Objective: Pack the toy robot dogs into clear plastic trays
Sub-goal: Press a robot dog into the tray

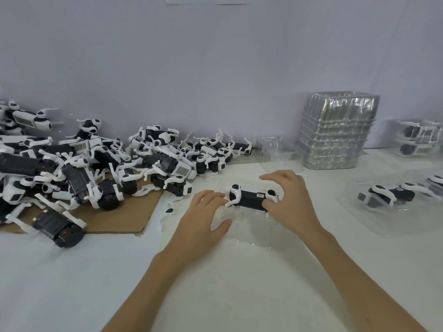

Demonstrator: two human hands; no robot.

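Observation:
A black-and-white toy robot dog (251, 198) lies on its side in a clear plastic tray (249, 232) at the table's middle. My left hand (203, 215) lies with straight fingers against the dog's left end, thumb resting on the tray. My right hand (288, 196) curls its fingers over the dog's right end and grips it. A large heap of loose toy robot dogs (100, 164) covers the left of the table. To the right, another dog (386, 195) sits in a clear tray (374, 221).
A tall stack of empty clear trays (335, 133) stands at the back right, with a loose clear tray (275, 149) beside it. Packed trays (419, 137) sit at the far right. Brown cardboard (119, 221) lies under the heap. The wall runs behind everything.

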